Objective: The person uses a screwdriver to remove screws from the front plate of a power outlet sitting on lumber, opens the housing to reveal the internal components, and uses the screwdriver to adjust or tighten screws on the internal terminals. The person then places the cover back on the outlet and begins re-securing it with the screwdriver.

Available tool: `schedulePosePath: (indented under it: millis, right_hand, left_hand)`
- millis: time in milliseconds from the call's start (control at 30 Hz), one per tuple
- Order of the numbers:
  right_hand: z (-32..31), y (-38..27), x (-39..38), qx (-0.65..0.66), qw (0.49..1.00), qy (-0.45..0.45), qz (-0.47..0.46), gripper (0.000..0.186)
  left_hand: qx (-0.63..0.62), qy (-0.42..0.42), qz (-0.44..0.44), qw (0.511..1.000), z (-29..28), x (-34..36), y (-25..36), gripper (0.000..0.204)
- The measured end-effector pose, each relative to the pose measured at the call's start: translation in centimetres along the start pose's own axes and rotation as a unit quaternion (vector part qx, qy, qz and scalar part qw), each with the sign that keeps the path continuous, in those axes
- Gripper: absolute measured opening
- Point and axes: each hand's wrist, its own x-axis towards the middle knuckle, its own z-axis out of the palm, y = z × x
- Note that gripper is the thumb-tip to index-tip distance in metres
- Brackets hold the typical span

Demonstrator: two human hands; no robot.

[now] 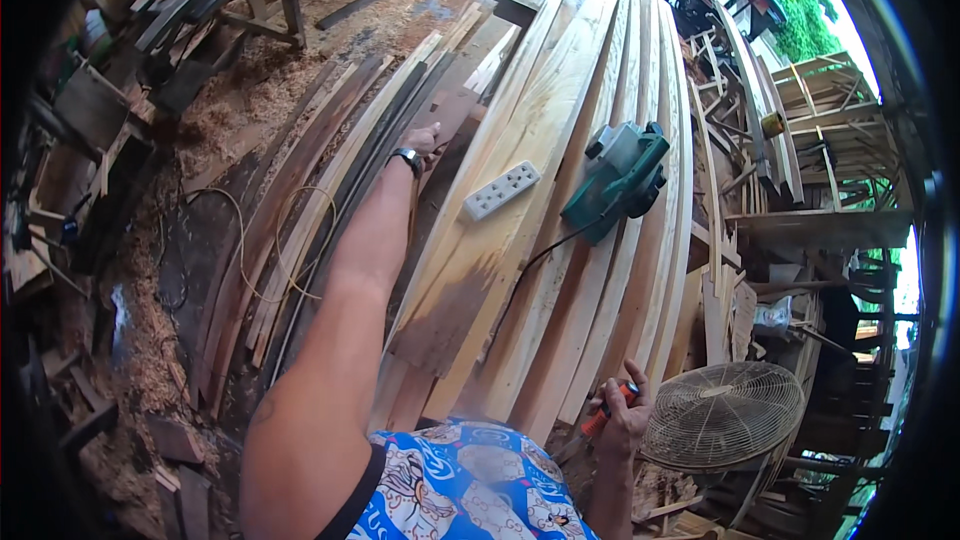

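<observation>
My left hand (428, 140), with a watch on its wrist, reaches far forward over the planks. Its fingers are closed at the near end of a dark brown board (455, 105) with small notches. Low on the right, my right hand (626, 420) is wrapped round an orange-and-black handled tool (608, 408); the index finger points up, and the tool's working end is hard to make out. Between the hands, a white power strip (502, 190) lies on a wide pale plank (530, 130). Right of it a green electric planer (615, 180) rests on several planks, its black cord trailing toward me.
A round wire-caged fan (722, 415) stands at the lower right. Narrow boards (330, 190) lie to the left, crossed by a yellowish cable (240, 240). Wood shavings (250, 90) cover the floor. A wooden bench (285, 0) is at the far left, stacked timber (825, 120) at the far right.
</observation>
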Motion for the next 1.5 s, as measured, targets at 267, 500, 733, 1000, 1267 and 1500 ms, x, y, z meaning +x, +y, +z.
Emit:
schedulePosePath:
  millis: [267,500,733,1000,1267,1500]
  right_hand:
    - [-1.1,0.0,0.8,0.003,0.999,0.034,-0.015,0.051]
    - [-0.4,-0.5,1.4,-0.016,0.999,0.032,-0.010,0.052]
    - [-0.6,-0.6,1.3,-0.014,1.000,0.013,-0.018,0.052]
    - [-0.7,-0.3,0.6,-0.022,0.999,0.013,-0.029,0.053]
    - [-0.1,-0.3,-0.1,-0.045,0.999,0.000,-0.029,0.054]
    - [-2.4,0.2,0.6,-0.008,0.999,0.045,0.002,0.051]
  left_hand:
    - [-0.112,-0.067,-0.056,0.990,1.9,-1.6,0.0,0.040]
    - [-0.067,-0.080,-0.044,0.994,2.6,-2.2,0.5,0.040]
    - [-0.038,-0.016,-0.050,0.998,2.5,-2.2,-0.1,0.042]
    - [-0.140,0.004,0.024,0.990,-0.3,-1.8,-0.6,0.046]
    - [-0.022,0.033,0.042,0.998,0.0,-4.6,1.0,0.044]
    - [-0.392,-0.347,0.082,0.848,-9.4,-16.9,-1.4,0.055]
